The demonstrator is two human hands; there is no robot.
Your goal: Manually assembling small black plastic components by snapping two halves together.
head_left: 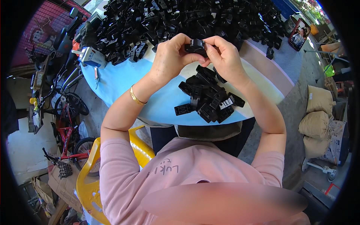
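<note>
Here, both hands (168, 58) hold a black part (195, 46), apparently plastic.

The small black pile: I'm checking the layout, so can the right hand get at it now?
Probably yes: the small pile lies close by the right hand with nothing seen between, though that hand holds a black part.

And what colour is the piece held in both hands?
The held piece is black, showing best in the head view.

- Daylight enters brightest at upper right, washing out there.
- Bench (123, 88) is evenly lit; black parts (210, 95) show small glints.
- Fisheye bends edges; rim is black.
- Blurred oval (225, 202) obscures lower edge.
</note>
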